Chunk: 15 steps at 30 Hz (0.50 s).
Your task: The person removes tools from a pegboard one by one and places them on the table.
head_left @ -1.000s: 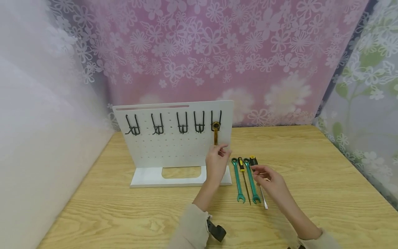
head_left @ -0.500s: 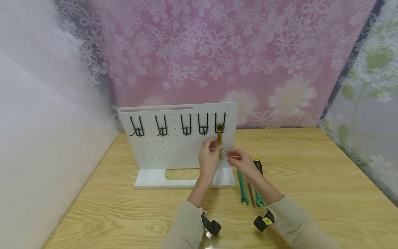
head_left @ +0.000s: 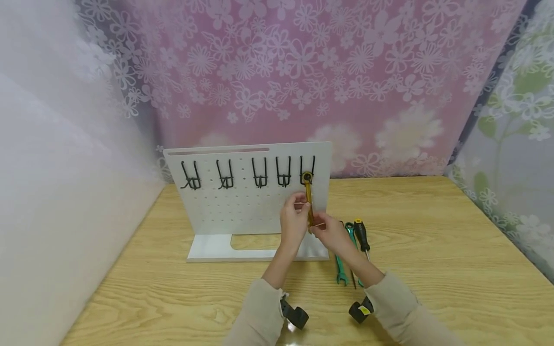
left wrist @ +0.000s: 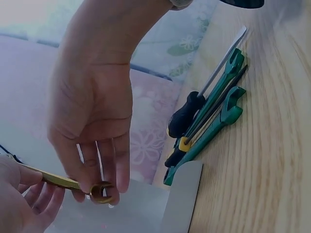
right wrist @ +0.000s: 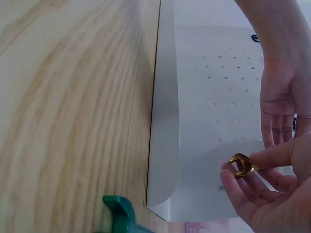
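Note:
A gold ratchet wrench (head_left: 308,194) hangs by its ring end at the rightmost hook (head_left: 301,166) of the white pegboard (head_left: 242,211), its shaft slanting slightly right. My left hand (head_left: 294,223) pinches the shaft between thumb and fingers, as the left wrist view also shows. Lower down, my right hand (head_left: 334,236) pinches the wrench near its open-jawed end (right wrist: 245,166), thumb on one side and fingers on the other. The ring end lies outside the right wrist view.
Right of the pegboard, two green wrenches (left wrist: 212,130) and two screwdrivers, one black-handled (head_left: 361,234), lie side by side on the wooden table (head_left: 433,250), partly behind my right arm. Several double-pronged hooks (head_left: 259,179) line the board's upper part.
My right hand has come left from above the tools on the table to the wrench's lower end. My left hand has shifted onto the shaft. The wrench's lower end has swung slightly right.

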Motion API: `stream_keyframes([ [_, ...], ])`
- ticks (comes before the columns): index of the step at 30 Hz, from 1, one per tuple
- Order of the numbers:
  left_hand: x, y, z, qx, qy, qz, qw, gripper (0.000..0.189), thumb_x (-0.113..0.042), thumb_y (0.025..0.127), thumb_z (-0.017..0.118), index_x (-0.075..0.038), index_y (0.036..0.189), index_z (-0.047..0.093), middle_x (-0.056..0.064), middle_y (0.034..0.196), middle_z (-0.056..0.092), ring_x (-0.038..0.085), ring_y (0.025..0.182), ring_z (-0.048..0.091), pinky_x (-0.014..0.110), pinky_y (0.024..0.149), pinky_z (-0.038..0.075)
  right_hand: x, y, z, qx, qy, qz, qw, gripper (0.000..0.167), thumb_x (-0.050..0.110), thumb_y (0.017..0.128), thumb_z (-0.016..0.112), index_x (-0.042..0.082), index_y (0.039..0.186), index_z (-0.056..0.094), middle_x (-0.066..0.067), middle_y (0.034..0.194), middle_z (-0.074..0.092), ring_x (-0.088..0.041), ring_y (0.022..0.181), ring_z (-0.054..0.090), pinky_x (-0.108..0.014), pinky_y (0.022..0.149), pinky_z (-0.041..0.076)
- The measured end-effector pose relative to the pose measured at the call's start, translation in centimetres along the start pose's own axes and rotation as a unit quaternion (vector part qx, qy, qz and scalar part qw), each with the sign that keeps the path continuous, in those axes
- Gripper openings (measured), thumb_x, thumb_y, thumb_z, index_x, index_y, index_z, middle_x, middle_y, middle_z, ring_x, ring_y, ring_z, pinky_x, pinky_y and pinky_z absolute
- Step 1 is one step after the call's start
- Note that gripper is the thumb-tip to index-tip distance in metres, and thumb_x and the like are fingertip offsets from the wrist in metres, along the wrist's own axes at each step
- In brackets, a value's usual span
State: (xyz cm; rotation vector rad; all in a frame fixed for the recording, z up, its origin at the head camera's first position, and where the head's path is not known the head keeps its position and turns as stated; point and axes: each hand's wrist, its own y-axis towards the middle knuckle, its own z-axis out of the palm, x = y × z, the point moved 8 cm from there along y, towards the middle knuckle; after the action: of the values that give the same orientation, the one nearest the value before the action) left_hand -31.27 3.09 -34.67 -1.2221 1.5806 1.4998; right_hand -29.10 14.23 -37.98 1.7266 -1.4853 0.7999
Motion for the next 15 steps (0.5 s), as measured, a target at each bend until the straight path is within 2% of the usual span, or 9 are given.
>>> stream_keyframes([
  [6,-0.9,-0.3,0.0,0.016,-0.018,0.002,0.9997,0.018,0.002,0.085,0.061,0.0,0.103,0.062,0.005,0.089,0.06,0.017,0.08,0.059,0.023,0.061,0.051,0.7,-0.8,-0.5,-0.018,0.003,-0.018,0.9997,0.017,-0.001,0.086,0.058,-0.001,0.103,0.06,-0.01,0.091,0.062,-0.027,0.082,0.061,-0.036,0.062,0.051],
  [15,-1.9,-1.3,-0.3,0.039,-0.039,-0.012,0.9984,0.018,0.001,0.086,0.06,-0.002,0.104,0.061,0.003,0.09,0.06,0.015,0.082,0.059,0.023,0.064,0.051,1.9,-2.4,-1.0,0.004,0.021,-0.05,0.9985,0.017,-0.005,0.086,0.058,-0.003,0.103,0.059,-0.01,0.087,0.062,-0.023,0.075,0.061,-0.032,0.063,0.052],
])
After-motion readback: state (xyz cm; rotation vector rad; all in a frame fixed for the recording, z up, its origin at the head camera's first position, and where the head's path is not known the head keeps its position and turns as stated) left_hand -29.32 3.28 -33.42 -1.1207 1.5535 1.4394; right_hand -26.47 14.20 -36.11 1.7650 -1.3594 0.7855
